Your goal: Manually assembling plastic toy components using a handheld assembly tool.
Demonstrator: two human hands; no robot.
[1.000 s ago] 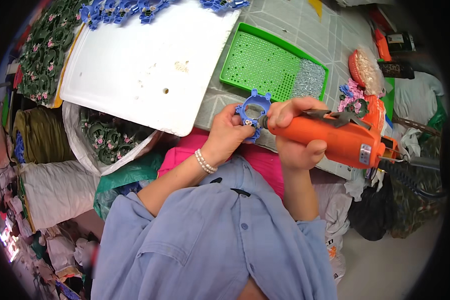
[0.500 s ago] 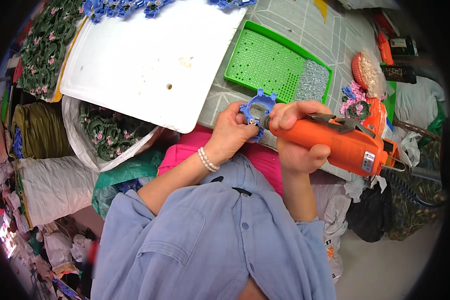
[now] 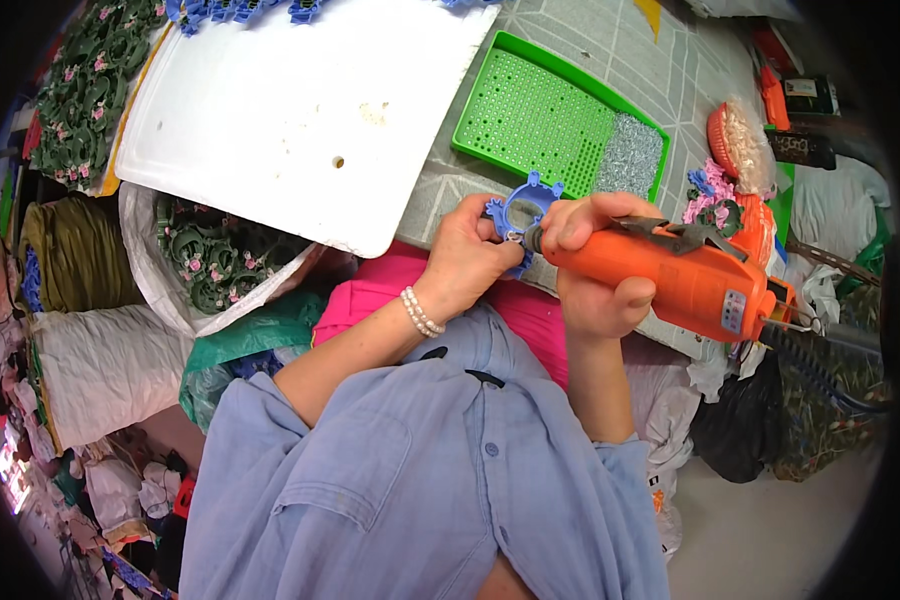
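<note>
Between the fingers of my left hand (image 3: 467,255) is a blue plastic ring-shaped part (image 3: 547,192) with small lugs round its rim. My right hand (image 3: 600,285) is wrapped round an orange electric screwdriver (image 3: 685,280), whose dark nose points left and meets the lower side of the ring, close to my left fingertips. The exact tip is hidden by fingers and the part. Just beyond my hands lies a green perforated tray (image 3: 530,110), with a heap of small silvery screws (image 3: 630,155) in its right end.
A white board (image 3: 270,110) covers the table's left side, with several blue parts (image 3: 240,8) along its far edge. Dark green pieces with pink flowers fill a white sack (image 3: 145,255) on the left. An orange basket (image 3: 717,135) stands right; the screwdriver's cord (image 3: 820,378) trails right.
The blue part and both hands have shifted very slightly, with the ring tilting a little to the right. The screwdriver stays against it, and both grips look the same.
</note>
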